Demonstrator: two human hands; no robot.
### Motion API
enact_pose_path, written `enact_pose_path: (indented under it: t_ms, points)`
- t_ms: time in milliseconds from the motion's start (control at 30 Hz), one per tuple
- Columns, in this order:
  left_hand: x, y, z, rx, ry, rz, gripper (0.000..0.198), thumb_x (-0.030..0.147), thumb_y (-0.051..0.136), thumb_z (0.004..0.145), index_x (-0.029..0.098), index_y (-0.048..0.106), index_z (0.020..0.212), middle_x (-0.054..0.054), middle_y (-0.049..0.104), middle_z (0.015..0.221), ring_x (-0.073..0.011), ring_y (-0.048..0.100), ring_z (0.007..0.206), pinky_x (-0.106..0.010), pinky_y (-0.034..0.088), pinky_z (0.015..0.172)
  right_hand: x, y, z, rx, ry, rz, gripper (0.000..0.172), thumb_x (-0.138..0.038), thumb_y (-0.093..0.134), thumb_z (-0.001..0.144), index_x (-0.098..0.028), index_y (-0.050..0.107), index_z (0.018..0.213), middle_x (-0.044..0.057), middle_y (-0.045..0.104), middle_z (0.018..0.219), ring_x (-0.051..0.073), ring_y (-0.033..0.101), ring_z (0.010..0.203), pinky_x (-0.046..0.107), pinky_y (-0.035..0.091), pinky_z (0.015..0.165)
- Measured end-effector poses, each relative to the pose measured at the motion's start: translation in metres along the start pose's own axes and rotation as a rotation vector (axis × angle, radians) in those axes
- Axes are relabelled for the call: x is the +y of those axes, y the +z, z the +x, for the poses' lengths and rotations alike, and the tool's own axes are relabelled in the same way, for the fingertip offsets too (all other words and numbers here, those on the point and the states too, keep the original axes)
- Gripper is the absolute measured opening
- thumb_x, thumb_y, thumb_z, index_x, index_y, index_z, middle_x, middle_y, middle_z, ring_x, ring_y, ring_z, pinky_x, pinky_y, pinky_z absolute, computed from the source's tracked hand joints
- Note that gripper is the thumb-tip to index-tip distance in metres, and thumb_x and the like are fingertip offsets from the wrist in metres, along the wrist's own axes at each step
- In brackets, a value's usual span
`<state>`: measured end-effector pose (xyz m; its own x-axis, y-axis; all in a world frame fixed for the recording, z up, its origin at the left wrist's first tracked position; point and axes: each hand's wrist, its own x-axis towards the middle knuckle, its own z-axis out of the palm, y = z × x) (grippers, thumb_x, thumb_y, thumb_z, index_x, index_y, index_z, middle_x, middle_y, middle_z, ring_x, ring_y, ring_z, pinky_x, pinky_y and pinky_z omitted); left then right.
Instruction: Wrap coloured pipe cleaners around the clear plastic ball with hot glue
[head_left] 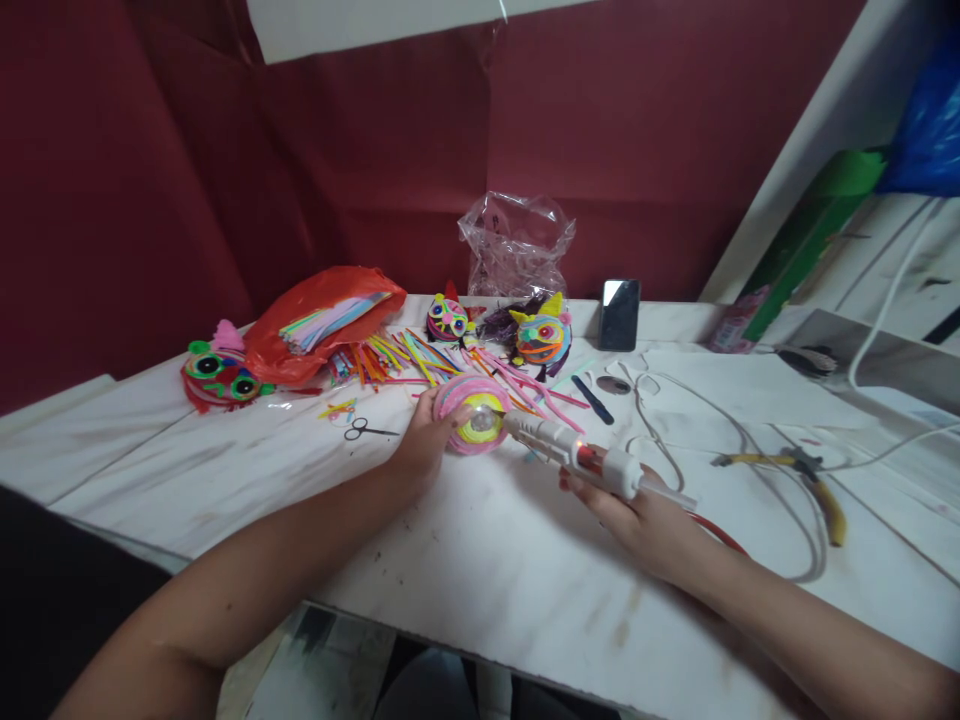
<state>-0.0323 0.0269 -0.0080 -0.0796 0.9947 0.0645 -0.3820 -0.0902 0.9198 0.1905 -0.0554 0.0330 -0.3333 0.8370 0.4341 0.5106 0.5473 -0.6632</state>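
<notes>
My left hand (pixel 427 432) grips the left edge of a round disc (pixel 457 395) ringed in pink and yellow coils, with a pale, clear-looking centre. In my right hand (pixel 619 505) is a white hot glue gun (pixel 551 437), a small light glowing on its side and a clear glue stick (pixel 671 492) poking out of its back. The nozzle points left and reaches the disc near its middle; whether it touches cannot be made out. Just behind the disc lie loose pipe cleaners (pixel 555 405) in pink and other colours.
Small scissors (pixel 367 429) lie left of the disc. Decorated faces (pixel 543 338) stand behind, another (pixel 221 375) at far left beside a red bag (pixel 330 300) of pipe cleaners. A phone (pixel 619 315) leans at the back. Pliers (pixel 806 470) and white cables (pixel 712 400) lie right.
</notes>
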Motion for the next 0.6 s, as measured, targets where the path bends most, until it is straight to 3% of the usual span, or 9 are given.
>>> enact_pose_path:
  t_ms: [600]
  points:
    - [-0.0006,-0.0012,0.0001,-0.024,-0.008,-0.038,0.053,0.03,0.081,0.062,0.02,0.055,0.107,-0.004,0.069,0.098,-0.0235,0.064,0.102,-0.039,0.047,0.095,0.0068,0.0022,-0.0031,0.011,0.004,-0.02,0.016,-0.03,0.047,0.083,-0.022,0.059,0.075,0.004,0.069,0.071,0.02,0.064,0.065,0.029,0.054,0.061]
